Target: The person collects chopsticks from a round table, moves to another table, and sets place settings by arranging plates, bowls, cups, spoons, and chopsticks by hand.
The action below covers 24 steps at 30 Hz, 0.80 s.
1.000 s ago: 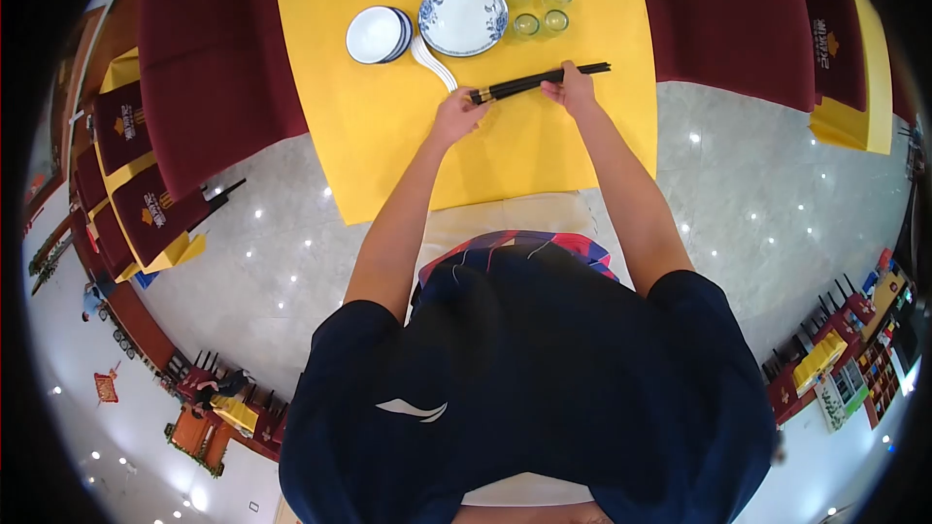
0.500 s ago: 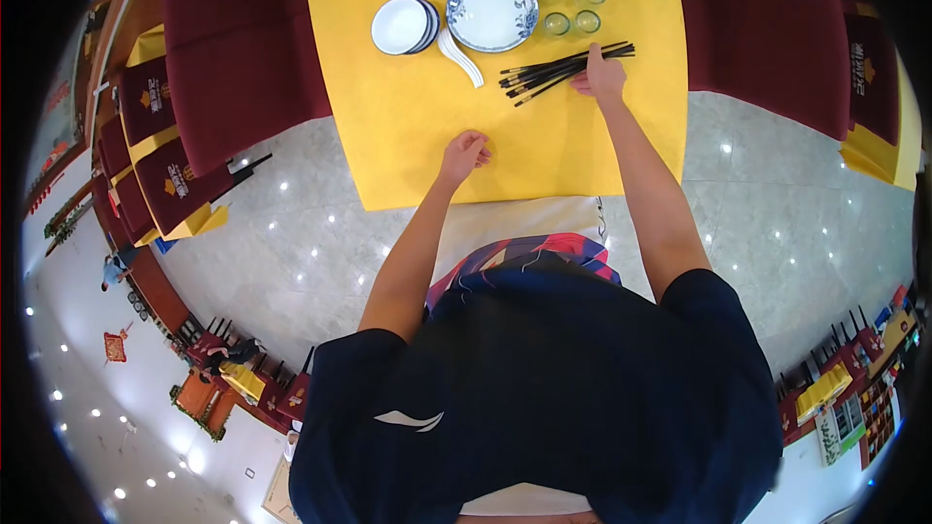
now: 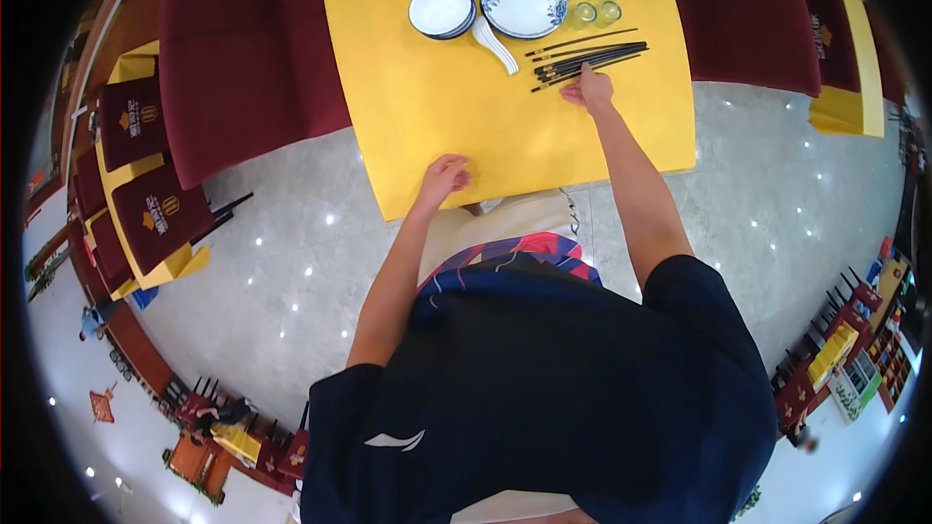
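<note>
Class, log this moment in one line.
left hand: near table edge | right hand: at chopsticks | nearby: bowls, plate, spoons, glasses

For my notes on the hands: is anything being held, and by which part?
The left hand holds nothing. The right hand touches the black chopsticks near mid-length; a grip cannot be told.

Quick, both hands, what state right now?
Left hand: half open, fingers loosely curled, nothing visible in it.
Right hand: at the black chopsticks; can't tell if it grips any.
</note>
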Motion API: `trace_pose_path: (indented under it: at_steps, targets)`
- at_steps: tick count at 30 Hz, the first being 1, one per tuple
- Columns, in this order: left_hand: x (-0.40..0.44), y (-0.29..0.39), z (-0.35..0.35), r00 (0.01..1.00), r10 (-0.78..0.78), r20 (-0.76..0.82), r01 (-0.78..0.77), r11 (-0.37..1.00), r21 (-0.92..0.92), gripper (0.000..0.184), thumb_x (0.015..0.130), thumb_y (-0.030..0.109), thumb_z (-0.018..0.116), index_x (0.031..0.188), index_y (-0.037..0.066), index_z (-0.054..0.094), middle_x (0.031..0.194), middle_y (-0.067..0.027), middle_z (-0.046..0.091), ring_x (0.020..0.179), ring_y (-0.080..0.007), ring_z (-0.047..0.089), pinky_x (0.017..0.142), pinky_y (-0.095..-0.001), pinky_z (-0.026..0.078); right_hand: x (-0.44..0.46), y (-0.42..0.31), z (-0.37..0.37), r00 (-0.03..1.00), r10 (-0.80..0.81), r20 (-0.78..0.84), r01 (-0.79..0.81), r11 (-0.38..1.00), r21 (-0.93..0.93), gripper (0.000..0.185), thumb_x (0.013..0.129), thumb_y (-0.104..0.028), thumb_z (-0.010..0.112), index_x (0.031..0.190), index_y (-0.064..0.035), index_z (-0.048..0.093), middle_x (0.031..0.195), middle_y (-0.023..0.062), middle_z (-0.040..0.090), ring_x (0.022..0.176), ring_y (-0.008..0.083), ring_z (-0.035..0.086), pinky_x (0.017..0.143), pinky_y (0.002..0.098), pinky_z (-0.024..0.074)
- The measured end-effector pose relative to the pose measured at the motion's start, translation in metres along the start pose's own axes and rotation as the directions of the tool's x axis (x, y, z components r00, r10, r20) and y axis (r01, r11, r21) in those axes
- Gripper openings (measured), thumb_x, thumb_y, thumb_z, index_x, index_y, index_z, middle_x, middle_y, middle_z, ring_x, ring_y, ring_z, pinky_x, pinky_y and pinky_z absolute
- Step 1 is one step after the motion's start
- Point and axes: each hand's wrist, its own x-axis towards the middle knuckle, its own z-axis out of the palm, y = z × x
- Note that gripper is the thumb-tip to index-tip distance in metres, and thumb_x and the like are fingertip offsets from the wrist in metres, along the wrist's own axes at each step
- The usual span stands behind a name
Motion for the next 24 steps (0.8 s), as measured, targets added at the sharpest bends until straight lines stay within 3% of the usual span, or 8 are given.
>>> trace_pose_path:
  at_steps: [2, 6, 8, 10, 12, 17, 20, 24]
  targets:
    - [-0.019, -0.013, -0.045, 0.999, 0.035, -0.039, -0.036, 0.999, -0.032, 0.029, 0.095, 0.029, 0.054, 0.115, 0.008, 0.06, 0.09, -0.0089, 0.068, 0.078, -0.0151, 0.066, 0.068, -0.0268, 0.052, 0.009, 0.008, 0.011, 0.985, -0.156, -0.069, 0.167, 0.968, 0.187, 0.043, 0.096, -0.032, 0.051, 0.092, 0.0104, 0.051, 0.075, 0.0248, 0.063, 0.067, 0.0365, 0.068, 0.059, 0.044, 0.0612]
    - [-0.063, -0.057, -0.123, 0.983, -0.022, -0.183, -0.004, 0.99, -0.14, 0.03, 0.094, 0.03, 0.055, 0.116, 0.009, 0.059, 0.088, -0.0079, 0.067, 0.076, -0.0154, 0.065, 0.069, -0.0285, 0.051, -0.019, 0.006, 0.024, 0.969, -0.146, -0.2, 0.143, 0.989, -0.03, 0.035, 0.091, -0.029, 0.056, 0.093, 0.0058, 0.054, 0.073, 0.0201, 0.063, 0.061, 0.0294, 0.066, 0.055, 0.0393, 0.0591]
    - [-0.08, -0.086, -0.155, 0.971, -0.09, -0.22, 0.033, 0.967, -0.251, 0.031, 0.094, 0.03, 0.054, 0.118, 0.01, 0.058, 0.088, -0.008, 0.066, 0.075, -0.0157, 0.063, 0.069, -0.0287, 0.051, -0.031, 0.009, 0.032, 0.968, -0.131, -0.215, 0.14, 0.99, 0.024, 0.033, 0.089, -0.03, 0.06, 0.092, 0.0025, 0.056, 0.071, 0.0164, 0.063, 0.056, 0.0234, 0.063, 0.049, 0.0345, 0.054]
    - [-0.09, -0.117, -0.18, 0.964, -0.144, -0.222, 0.064, 0.941, -0.334, 0.032, 0.094, 0.029, 0.054, 0.119, 0.01, 0.057, 0.09, -0.0085, 0.066, 0.076, -0.0159, 0.062, 0.069, -0.0288, 0.051, -0.056, 0.008, 0.047, 0.983, -0.166, -0.079, 0.163, 0.985, -0.048, 0.034, 0.088, -0.033, 0.062, 0.09, 0.0004, 0.058, 0.069, 0.0128, 0.063, 0.053, 0.0193, 0.06, 0.046, 0.0305, 0.0489]
    - [-0.095, -0.147, -0.194, 0.937, -0.28, -0.211, 0.091, 0.775, -0.626, 0.033, 0.095, 0.027, 0.054, 0.123, 0.01, 0.055, 0.096, -0.0101, 0.064, 0.081, -0.017, 0.061, 0.068, -0.0289, 0.051, -0.061, 0.0, 0.058, 0.982, -0.184, -0.047, 0.181, 0.982, -0.052, 0.035, 0.088, -0.036, 0.064, 0.088, -0.0013, 0.059, 0.068, 0.0101, 0.062, 0.052, 0.0162, 0.059, 0.044, 0.0275, 0.0448]
    - [-0.109, -0.168, -0.184, 0.872, -0.391, -0.296, 0.005, 0.611, -0.792, 0.038, 0.095, 0.025, 0.054, 0.131, 0.011, 0.05, 0.101, -0.0115, 0.063, 0.082, -0.0184, 0.06, 0.068, -0.0295, 0.052, -0.03, -0.033, 0.083, 0.987, -0.161, 0.029, 0.158, 0.984, 0.084, 0.04, 0.087, -0.04, 0.066, 0.088, -0.0012, 0.059, 0.064, 0.0084, 0.06, 0.047, 0.0144, 0.054, 0.038, 0.0267, 0.037]
    - [-0.124, -0.131, -0.161, 0.854, -0.406, -0.326, -0.017, 0.604, -0.797, 0.038, 0.095, 0.024, 0.053, 0.131, 0.011, 0.049, 0.1, -0.0113, 0.063, 0.083, -0.0181, 0.06, 0.07, -0.0304, 0.051, -0.01, -0.043, 0.095, 0.996, -0.084, -0.008, 0.085, 0.994, 0.075, 0.044, 0.085, -0.044, 0.068, 0.082, -0.001, 0.059, 0.06, 0.0082, 0.058, 0.042, 0.014, 0.05, 0.035, 0.027, 0.0332]
    - [-0.149, -0.068, -0.151, 0.915, -0.219, -0.338, -0.032, 0.797, -0.603, 0.038, 0.096, 0.025, 0.052, 0.13, 0.009, 0.048, 0.099, -0.0107, 0.063, 0.084, -0.0174, 0.06, 0.075, -0.0313, 0.05, -0.006, -0.039, 0.104, 0.978, -0.191, -0.084, 0.182, 0.978, -0.098, 0.048, 0.085, -0.045, 0.067, 0.068, -0.0004, 0.064, 0.057, 0.0085, 0.061, 0.042, 0.0155, 0.055, 0.038, 0.0282, 0.0405]
